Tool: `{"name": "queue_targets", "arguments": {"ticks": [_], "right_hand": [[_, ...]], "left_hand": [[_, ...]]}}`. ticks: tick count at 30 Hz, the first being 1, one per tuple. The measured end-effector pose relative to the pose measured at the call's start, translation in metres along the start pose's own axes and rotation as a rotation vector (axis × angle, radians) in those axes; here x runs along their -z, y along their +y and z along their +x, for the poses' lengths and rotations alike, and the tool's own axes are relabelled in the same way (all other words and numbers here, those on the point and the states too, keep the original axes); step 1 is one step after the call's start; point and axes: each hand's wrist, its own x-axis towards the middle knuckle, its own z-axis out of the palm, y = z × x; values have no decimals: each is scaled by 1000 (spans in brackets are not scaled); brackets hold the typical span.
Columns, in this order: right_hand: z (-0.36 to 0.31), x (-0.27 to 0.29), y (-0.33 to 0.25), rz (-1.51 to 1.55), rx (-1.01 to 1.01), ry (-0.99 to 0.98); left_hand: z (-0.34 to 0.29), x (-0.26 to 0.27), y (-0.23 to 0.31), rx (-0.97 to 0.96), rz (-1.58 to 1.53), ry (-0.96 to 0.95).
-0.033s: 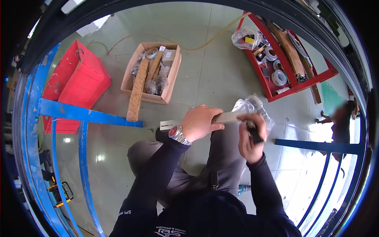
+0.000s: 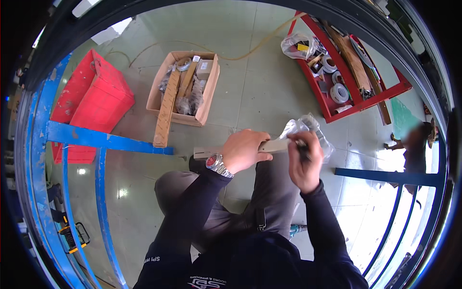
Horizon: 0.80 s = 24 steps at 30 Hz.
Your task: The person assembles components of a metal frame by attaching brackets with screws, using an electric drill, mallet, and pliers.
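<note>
My left hand (image 2: 244, 150), a steel watch on its wrist, is wrapped over a long, flat, pale strip (image 2: 276, 146). One end of this strip sticks out to the left of the hand, and the other reaches toward my right hand (image 2: 307, 168). In the curled fingers of the right hand is a small dark object (image 2: 304, 153), smeared by motion; its kind cannot be made out. Those fingers are close to the strip's right end, and whether they touch it is unclear. Just beyond lies a crumpled clear plastic bag (image 2: 324, 139).
An open cardboard box (image 2: 211, 91) of parts stands ahead on the tiled floor, red bins (image 2: 108, 91) to its left. A red tool cart (image 2: 323, 103) with tape rolls is at the far right. Blue frame bars (image 2: 115, 139) flank me. Another person (image 2: 416, 149) is at the right.
My right hand has shifted slightly up, and the dark object in it shows less and is more blurred. The left hand and strip stay nearly in place.
</note>
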Motion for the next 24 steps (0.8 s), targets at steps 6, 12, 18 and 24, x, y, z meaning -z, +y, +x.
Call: {"name": "queue_targets", "arguments": {"ticks": [6, 12, 18, 24], "right_hand": [[-9, -14, 34, -69, -129, -260], [-32, -36, 43, -35, -305, -355], [-52, -41, 61, 33, -547, -278], [-43, -22, 64, 5, -591, -95]], "left_hand": [[3, -7, 1, 75, 41, -166], [-2, -6, 4, 113, 56, -223], [0, -10, 4, -76, -174, 460], [-13, -31, -3, 421, -879, 793]]}}
